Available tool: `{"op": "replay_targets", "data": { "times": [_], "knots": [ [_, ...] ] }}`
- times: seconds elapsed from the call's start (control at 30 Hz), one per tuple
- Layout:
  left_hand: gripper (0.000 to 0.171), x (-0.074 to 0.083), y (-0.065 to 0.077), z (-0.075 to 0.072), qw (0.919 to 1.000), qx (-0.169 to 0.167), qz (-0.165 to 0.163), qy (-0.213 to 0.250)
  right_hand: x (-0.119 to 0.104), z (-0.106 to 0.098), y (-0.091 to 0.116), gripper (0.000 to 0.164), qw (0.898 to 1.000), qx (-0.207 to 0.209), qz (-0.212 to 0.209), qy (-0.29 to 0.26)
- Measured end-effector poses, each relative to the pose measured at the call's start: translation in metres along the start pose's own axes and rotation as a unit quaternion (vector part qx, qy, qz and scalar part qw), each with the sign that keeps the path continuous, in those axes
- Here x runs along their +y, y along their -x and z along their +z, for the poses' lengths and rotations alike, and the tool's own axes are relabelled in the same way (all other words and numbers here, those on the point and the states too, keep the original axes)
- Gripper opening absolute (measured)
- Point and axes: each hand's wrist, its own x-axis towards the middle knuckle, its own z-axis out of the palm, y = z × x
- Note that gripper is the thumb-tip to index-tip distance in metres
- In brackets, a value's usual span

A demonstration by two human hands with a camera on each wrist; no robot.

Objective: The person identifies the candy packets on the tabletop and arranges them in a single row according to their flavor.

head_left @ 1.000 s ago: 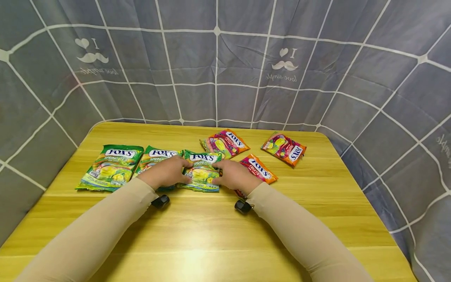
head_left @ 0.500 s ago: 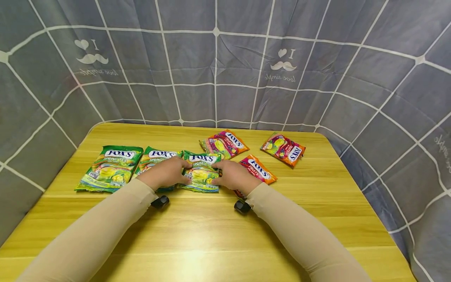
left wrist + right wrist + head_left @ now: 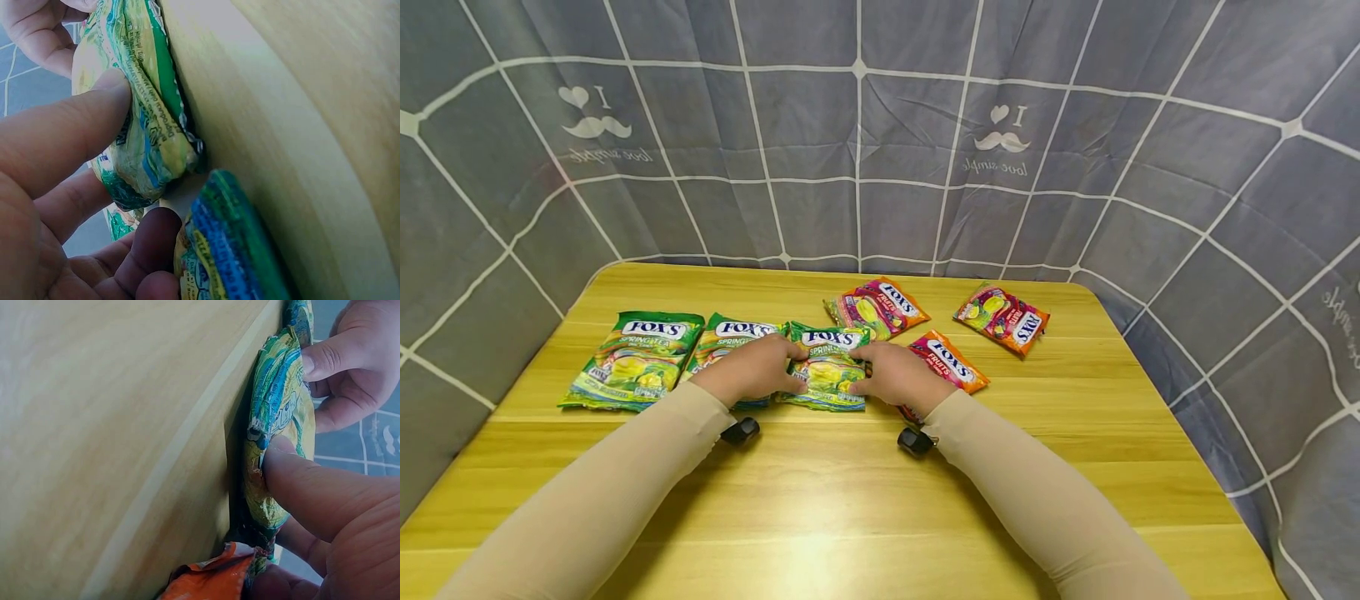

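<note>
A green candy bag [image 3: 827, 367] marked FOX'S lies on the table between both hands. My left hand [image 3: 758, 367] pinches its left edge; in the left wrist view the thumb [image 3: 94, 119] presses on the wrapper with a finger behind it. At the opposite edge my right hand [image 3: 901, 373] grips the same bag, its thumb [image 3: 300, 475] on the front in the right wrist view. Under the left hand a second green bag [image 3: 730, 329] is partly covered. A red and orange candy bag [image 3: 951, 360] lies partly beneath the right hand.
Another green bag [image 3: 634, 358] lies at the far left of the wooden table [image 3: 835, 517]. Two more red and orange bags, one behind the hands [image 3: 880, 308] and one at the right [image 3: 1003, 318], lie near the back edge. A grey checked curtain [image 3: 820, 125] surrounds the table.
</note>
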Motion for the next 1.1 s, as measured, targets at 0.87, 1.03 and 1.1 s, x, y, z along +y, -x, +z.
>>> {"op": "replay_targets", "data": {
  "times": [0.87,1.03,1.1],
  "knots": [
    [0.063,-0.0029,-0.0019,0.0021,0.9999,0.002,-0.001,0.016,0.0024,0.0038,-0.0016,0.063,1.0,0.004,-0.004,-0.001],
    [0.063,-0.0031,-0.001,0.002,0.9999,0.001,-0.001,0.017,0.0026,0.0042,-0.0017,0.064,1.0,0.005,-0.003,-0.002],
    [0.063,-0.0033,-0.0013,0.0023,0.9998,0.002,-0.004,0.017,0.0027,0.0041,-0.0018,0.064,1.0,0.005,-0.003,-0.002]
  ]
}}
